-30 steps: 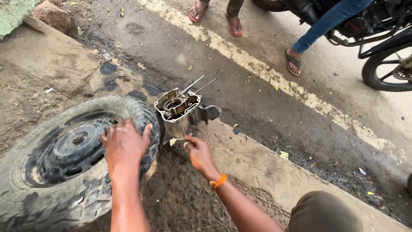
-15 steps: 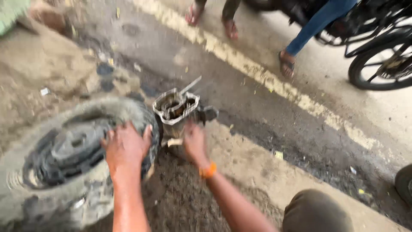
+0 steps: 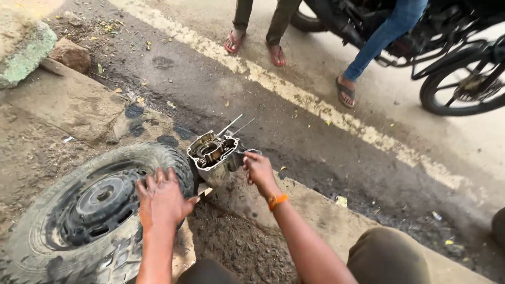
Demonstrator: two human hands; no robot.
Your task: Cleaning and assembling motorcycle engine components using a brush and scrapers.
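Up close, grimy metal engine casing [image 3: 213,153] bristles two studs.

The ground is bare, oily dirt [image 3: 247,247] edged by a concrete kerb [image 3: 326,210], with wet asphalt road [image 3: 294,137] beyond. A dusty tyre [image 3: 89,210] lies flat at near left; a metal engine casing [image 3: 213,155] sits beside it. A reddish stone [image 3: 71,54] rests far left.

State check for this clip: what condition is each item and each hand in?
Engine casing: open, insides exposed, studs pointing up, propped against tyre.
Tyre: lying flat, muddy.
Left hand: spread flat on tyre.
Right hand: at the casing's right side; grip unclear.
Motorcycle: standing on road.
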